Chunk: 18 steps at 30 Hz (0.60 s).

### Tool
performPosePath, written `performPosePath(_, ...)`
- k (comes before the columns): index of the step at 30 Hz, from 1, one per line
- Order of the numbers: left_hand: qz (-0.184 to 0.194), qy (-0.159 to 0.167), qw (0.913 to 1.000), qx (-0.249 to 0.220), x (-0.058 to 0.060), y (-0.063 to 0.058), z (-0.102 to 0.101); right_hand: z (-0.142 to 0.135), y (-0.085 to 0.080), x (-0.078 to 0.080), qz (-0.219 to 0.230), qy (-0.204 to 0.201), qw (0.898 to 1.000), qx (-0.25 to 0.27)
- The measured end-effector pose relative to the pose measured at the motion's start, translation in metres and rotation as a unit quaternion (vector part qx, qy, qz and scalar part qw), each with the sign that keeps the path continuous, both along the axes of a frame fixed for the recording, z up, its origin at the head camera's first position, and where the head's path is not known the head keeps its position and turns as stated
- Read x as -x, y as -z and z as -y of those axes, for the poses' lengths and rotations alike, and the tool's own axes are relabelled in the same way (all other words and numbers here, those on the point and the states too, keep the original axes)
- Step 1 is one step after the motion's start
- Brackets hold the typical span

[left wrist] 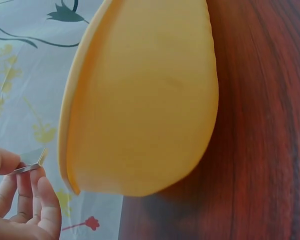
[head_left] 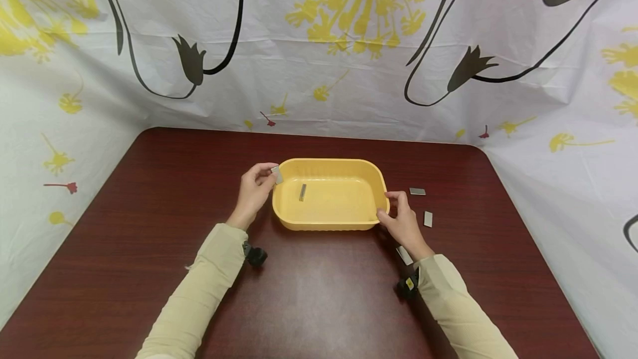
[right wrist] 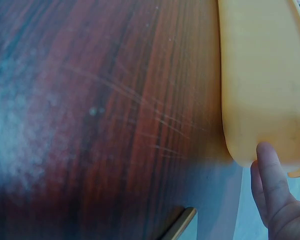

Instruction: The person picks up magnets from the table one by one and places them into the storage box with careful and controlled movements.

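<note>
My left hand [head_left: 255,191] pinches a small metal hinge [head_left: 277,174] beside the far left corner of a yellow plastic basin [head_left: 329,225]. In the left wrist view the hinge [left wrist: 30,167] shows two thin leaves bent at an angle, held between thumb and fingertips. The basin's right end is gripped by my right hand [head_left: 402,223], with fingers [right wrist: 272,175] against the outer wall. Inside the basin, toward the left, lies another narrow metal hinge [head_left: 302,192].
To the right of the basin, two small grey metal pieces [head_left: 417,191] [head_left: 428,219] lie on the dark red wooden table [head_left: 319,303]. A third metal piece [head_left: 405,255] lies partly under my right wrist. Behind the table hangs a white patterned cloth [head_left: 319,104].
</note>
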<state>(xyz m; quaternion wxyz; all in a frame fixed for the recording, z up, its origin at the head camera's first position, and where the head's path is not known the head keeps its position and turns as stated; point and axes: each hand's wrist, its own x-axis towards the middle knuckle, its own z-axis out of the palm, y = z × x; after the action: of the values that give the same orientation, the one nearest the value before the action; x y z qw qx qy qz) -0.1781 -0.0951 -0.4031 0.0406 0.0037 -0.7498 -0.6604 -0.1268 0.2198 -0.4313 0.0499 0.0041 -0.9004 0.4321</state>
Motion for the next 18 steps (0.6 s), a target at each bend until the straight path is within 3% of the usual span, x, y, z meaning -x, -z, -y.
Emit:
performPosePath(13,0.001,0.037,0.9979,-0.054,-0.002,-0.005,-0.021,0.000,0.000,0.001,-0.004,-0.003,1.000,0.006)
performPosePath(18,0.007,0.049,0.9974,-0.052,-0.004,-0.005,-0.028,-0.001,0.000,0.000,-0.002,-0.006,1.000,0.007)
